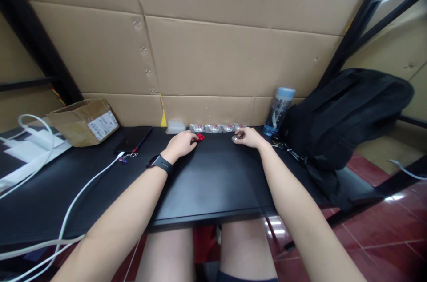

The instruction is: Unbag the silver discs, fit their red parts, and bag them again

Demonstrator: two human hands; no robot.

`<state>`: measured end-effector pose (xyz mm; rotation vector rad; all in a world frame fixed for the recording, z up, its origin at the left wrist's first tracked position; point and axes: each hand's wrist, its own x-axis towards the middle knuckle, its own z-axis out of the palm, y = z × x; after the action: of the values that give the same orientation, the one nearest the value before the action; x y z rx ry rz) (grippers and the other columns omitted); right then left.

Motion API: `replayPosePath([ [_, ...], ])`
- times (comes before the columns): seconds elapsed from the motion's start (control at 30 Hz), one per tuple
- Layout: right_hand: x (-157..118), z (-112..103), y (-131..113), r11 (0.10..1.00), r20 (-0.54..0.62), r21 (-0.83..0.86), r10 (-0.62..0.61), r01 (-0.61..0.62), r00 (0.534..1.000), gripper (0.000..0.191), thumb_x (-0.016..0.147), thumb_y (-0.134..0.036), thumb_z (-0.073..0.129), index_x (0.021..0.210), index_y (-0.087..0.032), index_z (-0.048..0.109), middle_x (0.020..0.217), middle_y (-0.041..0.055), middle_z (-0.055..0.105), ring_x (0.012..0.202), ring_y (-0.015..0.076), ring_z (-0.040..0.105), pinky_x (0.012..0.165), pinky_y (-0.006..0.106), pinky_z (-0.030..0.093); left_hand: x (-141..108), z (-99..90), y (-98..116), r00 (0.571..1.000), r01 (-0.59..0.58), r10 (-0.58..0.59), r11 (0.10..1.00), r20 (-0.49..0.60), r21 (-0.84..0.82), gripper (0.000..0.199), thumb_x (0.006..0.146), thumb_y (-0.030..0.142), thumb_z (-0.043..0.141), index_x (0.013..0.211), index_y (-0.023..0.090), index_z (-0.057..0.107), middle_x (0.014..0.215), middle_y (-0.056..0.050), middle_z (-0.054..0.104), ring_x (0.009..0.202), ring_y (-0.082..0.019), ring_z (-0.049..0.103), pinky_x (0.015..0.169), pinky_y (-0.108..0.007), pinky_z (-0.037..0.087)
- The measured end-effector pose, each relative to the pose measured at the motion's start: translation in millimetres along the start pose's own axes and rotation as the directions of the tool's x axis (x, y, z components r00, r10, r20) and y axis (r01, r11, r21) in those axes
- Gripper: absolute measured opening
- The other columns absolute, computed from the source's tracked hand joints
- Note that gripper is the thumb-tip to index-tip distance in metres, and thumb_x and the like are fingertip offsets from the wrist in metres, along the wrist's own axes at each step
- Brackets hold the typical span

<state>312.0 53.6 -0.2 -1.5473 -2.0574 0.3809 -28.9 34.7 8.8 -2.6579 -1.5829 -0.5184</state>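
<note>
My left hand (182, 144), with a dark watch on its wrist, rests on the black table with its fingertips pinched at a small bright red item (200, 137), too small to make out. My right hand (248, 137) is farther right, thumb and fingers closed on a small round silvery thing (235, 138) at the tabletop. Just behind both hands, several small clear packets (213, 128) with shiny round contents and red marks lie in a row. At the row's left end sits a stack of clear plastic pieces (176, 126).
Left on the table (207, 184) are an open cardboard box (80, 124), a dark phone (131, 139), a white cable (83, 191) and white adapters (36, 151). A blue-capped bottle (278, 110) and black backpack (347, 113) stand right. A cardboard wall (233, 59) closes the back.
</note>
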Motion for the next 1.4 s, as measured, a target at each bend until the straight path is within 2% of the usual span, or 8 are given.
replayPosePath([
  [0.23, -2.2, -7.3, -11.7, 0.999, -0.092, 0.027, -0.018, 0.020, 0.996, 0.034, 0.072, -0.033, 0.083, 0.103, -0.022, 0.076, 0.096, 0.0041, 0.076, 0.082, 0.0193, 0.068, 0.081, 0.030, 0.050, 1.3, 2.1, 0.1, 1.000, -0.011, 0.010, 1.000, 0.018, 0.023, 0.015, 0.088, 0.027, 0.059, 0.093, 0.023, 0.073, 0.104, -0.008, 0.073, 0.094, -0.025, 0.069, 0.080, -0.032, 0.051],
  [0.4, -4.9, -6.0, -32.9, 0.988, -0.083, 0.131, -0.070, 0.081, 0.994, 0.036, 0.073, -0.030, 0.082, 0.107, -0.021, 0.074, 0.099, 0.0047, 0.077, 0.081, 0.0180, 0.067, 0.080, 0.030, 0.052, 0.5, -0.1, 0.1, 0.998, -0.035, 0.031, 0.997, 0.050, 0.072, 0.015, 0.091, 0.029, 0.060, 0.082, 0.022, 0.070, 0.097, -0.009, 0.072, 0.092, -0.026, 0.068, 0.082, -0.033, 0.049],
  [0.5, -5.6, 2.6, -46.9, 0.961, -0.081, 0.235, -0.132, 0.148, 0.988, 0.038, 0.073, -0.029, 0.081, 0.109, -0.021, 0.072, 0.103, 0.0052, 0.076, 0.083, 0.0175, 0.067, 0.081, 0.030, 0.053, 0.6, -2.1, 3.1, 0.999, -0.034, 0.034, 0.999, -0.006, 0.025, 0.015, 0.094, 0.027, 0.056, 0.088, 0.021, 0.068, 0.097, -0.009, 0.073, 0.090, -0.027, 0.068, 0.079, -0.034, 0.048],
  [0.6, -6.3, 14.9, -61.5, 0.899, -0.068, 0.384, -0.200, 0.211, 0.977, 0.043, 0.073, -0.029, 0.078, 0.114, -0.021, 0.069, 0.114, 0.0063, 0.073, 0.081, 0.0162, 0.067, 0.077, 0.030, 0.055, 1.4, -4.3, 9.5, 0.995, -0.054, 0.043, 0.990, -0.089, -0.130, 0.012, 0.096, 0.025, 0.054, 0.095, 0.022, 0.066, 0.095, -0.006, 0.075, 0.086, -0.024, 0.070, 0.078, -0.032, 0.048],
  [0.73, -10.6, 28.4, -83.4, 0.807, -0.081, 0.534, -0.247, 0.251, 0.966, 0.048, 0.072, -0.028, 0.077, 0.118, -0.021, 0.066, 0.119, 0.0080, 0.070, 0.083, 0.0174, 0.069, 0.070, 0.029, 0.056, 1.7, -7.0, 19.1, 0.981, -0.096, 0.047, 0.961, -0.189, -0.259, 0.010, 0.092, 0.026, 0.065, 0.101, 0.023, 0.067, 0.095, -0.002, 0.077, 0.090, -0.022, 0.070, 0.083, -0.031, 0.047],
  [0.97, -19.0, 41.2, -109.2, 0.761, -0.176, 0.565, -0.267, 0.319, 0.948, 0.045, 0.072, -0.026, 0.075, 0.116, -0.022, 0.065, 0.120, 0.0081, 0.070, 0.097, 0.0222, 0.071, 0.069, 0.028, 0.056, -0.8, -13.1, 34.9, 0.972, -0.066, 0.018, 0.978, -0.236, -0.196, 0.010, 0.095, 0.030, 0.064, 0.094, 0.027, 0.073, 0.103, -0.002, 0.076, 0.101, -0.026, 0.064, 0.087, -0.037, 0.040],
  [1.13, -19.3, 43.8, -112.2, 0.762, -0.230, 0.529, -0.294, 0.373, 0.928, 0.047, 0.072, -0.026, 0.075, 0.118, -0.023, 0.063, 0.119, 0.0072, 0.070, 0.097, 0.0220, 0.072, 0.072, 0.029, 0.056, -2.5, -14.8, 43.7, 0.968, -0.079, 0.022, 0.972, -0.249, -0.220, 0.014, 0.098, 0.029, 0.058, 0.096, 0.025, 0.070, 0.101, -0.002, 0.074, 0.099, -0.025, 0.063, 0.081, -0.035, 0.038],
  [1.4, -20.1, 42.3, -112.3, 0.720, -0.237, 0.582, -0.296, 0.379, 0.925, 0.046, 0.074, -0.026, 0.079, 0.117, -0.024, 0.063, 0.121, 0.0075, 0.070, 0.101, 0.0232, 0.073, 0.074, 0.030, 0.057, -3.8, -12.6, 47.1, 0.952, -0.109, 0.005, 0.940, -0.306, -0.324, 0.012, 0.096, 0.026, 0.058, 0.095, 0.025, 0.070, 0.105, -0.003, 0.070, 0.103, -0.024, 0.062, 0.086, -0.035, 0.039],
])
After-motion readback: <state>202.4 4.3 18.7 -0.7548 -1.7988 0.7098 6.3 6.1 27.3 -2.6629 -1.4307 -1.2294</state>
